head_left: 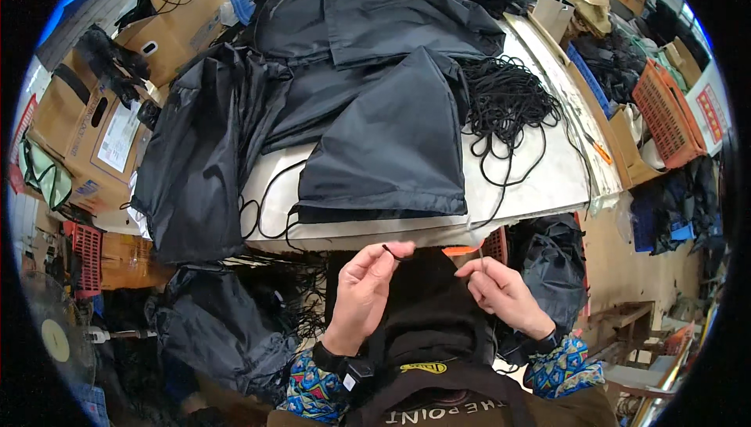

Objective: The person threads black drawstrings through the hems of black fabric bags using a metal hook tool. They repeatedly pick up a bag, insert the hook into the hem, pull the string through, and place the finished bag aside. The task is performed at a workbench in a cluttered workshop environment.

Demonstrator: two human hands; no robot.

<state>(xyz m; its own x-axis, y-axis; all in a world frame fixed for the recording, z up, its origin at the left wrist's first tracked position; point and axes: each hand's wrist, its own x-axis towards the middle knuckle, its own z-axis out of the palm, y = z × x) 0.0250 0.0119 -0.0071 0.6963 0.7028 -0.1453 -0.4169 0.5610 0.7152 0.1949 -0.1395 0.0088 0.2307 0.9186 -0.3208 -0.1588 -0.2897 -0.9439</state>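
Observation:
Just in front of the table's near edge, my left hand (361, 290) is closed, pinching a short dark end of black cord (389, 250) between thumb and fingers. To its right, my right hand (504, 292) is also closed, fingertips together on something thin that I cannot make out. A small orange piece (461, 251) shows at those fingertips; its kind is unclear. Beyond my hands, a flat black fabric bag (383, 141) lies on the white tabletop (352, 233), its hemmed edge toward me. A loop of black cord (262, 204) trails out at its left.
More black fabric (199, 145) drapes over the table's left side, with more piled behind. A tangled heap of black cords (512, 102) lies right of the bag. An orange-handled tool (600, 151) rests near the right edge. Cardboard boxes (98, 138) stand left, an orange basket (666, 110) right.

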